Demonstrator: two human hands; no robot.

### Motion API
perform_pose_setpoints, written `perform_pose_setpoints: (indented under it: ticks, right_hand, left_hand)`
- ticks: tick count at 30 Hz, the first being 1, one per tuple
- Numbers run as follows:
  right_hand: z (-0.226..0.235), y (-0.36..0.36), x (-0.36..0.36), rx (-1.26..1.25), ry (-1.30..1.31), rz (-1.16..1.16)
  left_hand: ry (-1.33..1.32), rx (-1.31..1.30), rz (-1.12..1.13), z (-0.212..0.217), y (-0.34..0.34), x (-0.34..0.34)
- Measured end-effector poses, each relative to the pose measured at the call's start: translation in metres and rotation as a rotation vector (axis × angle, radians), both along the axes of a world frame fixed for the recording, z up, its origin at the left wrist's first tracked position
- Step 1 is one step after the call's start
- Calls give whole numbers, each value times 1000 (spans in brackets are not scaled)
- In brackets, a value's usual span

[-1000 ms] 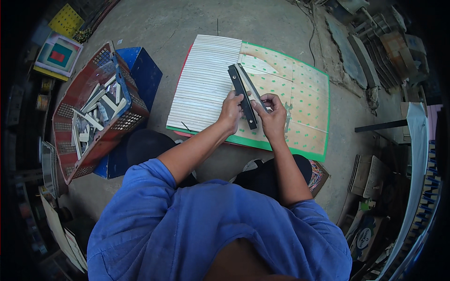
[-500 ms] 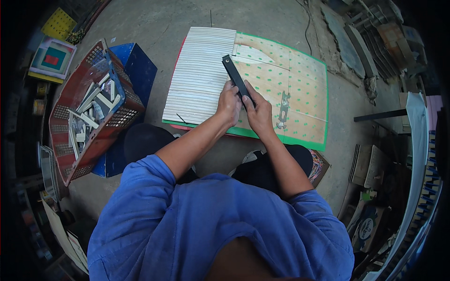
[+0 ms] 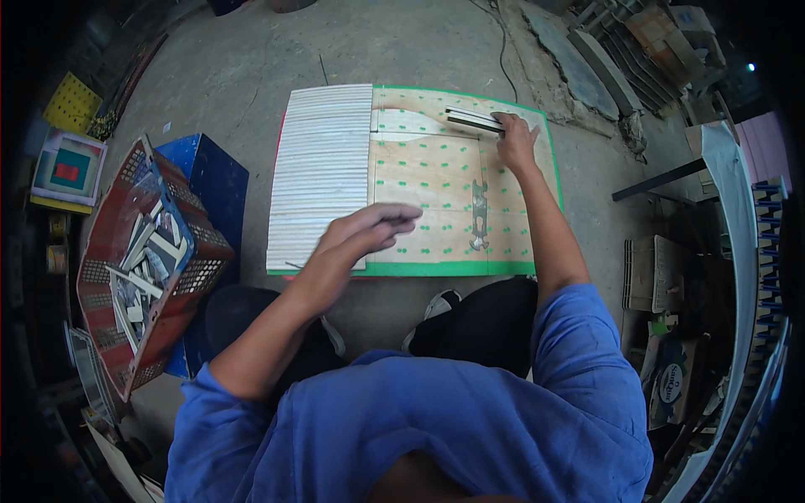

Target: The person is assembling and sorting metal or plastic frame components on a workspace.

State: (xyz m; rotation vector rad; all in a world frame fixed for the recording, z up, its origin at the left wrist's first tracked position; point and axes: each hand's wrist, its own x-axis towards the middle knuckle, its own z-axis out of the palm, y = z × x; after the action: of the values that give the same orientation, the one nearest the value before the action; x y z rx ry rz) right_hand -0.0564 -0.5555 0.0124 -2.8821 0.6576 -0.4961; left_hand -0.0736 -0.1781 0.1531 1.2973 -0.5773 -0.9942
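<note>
A long, narrow black bar (image 3: 471, 122) with pale lines along it lies near the far edge of a low wooden board (image 3: 428, 214) that is dotted and edged in green. My right hand (image 3: 516, 138) grips the bar's right end from above; part of the bar is hidden under the fingers. Hovering over the near middle of the board, my left hand (image 3: 356, 239) is empty, its fingers stretched out and slightly blurred. White ribbed strips (image 3: 319, 176) cover the board's left part, side by side. A flat metal piece with cut-outs (image 3: 480, 216) rests right of the middle.
To the left, a red plastic crate (image 3: 105, 293) full of pale strip pieces leans by a blue box (image 3: 210, 189). Stacked metal parts (image 3: 641, 67) lie at the far right. A dark bar (image 3: 658, 179) juts in from the right.
The black bar has gone from both hands over the board's middle to the far right, held by my right hand alone. My left hand has let go and drawn back left.
</note>
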Motion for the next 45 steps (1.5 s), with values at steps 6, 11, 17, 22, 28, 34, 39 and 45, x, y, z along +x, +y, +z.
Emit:
perform_pose_setpoints:
  ticks: [6,11,17,22,28,34,39,45]
  right_hand:
    - [-15,-49,51,57,32,-48]
    - [-33,-46,70,94,78,-102]
    - [-44,-72,69,94,20,-34]
    - [-37,-71,68,97,105,-16]
    - [-31,-72,72,80,194,-18]
    - [-30,-73,61,47,130,-56]
    - [-28,-54,27,49,-29,-14]
    - [-16,2,-59,90,97,217]
  left_hand:
    - [-324,64,115,25,47,37]
    - [-170,62,547,-13,48,61]
    - [-147,112,529,-21,50,69]
    - [-141,131,540,-18,47,67]
    - [-150,111,549,-19,49,64]
    - [-148,104,569,-24,48,67]
    - [-138,43,603,-29,57,71]
    - [-314,-31,549,-30,54,67]
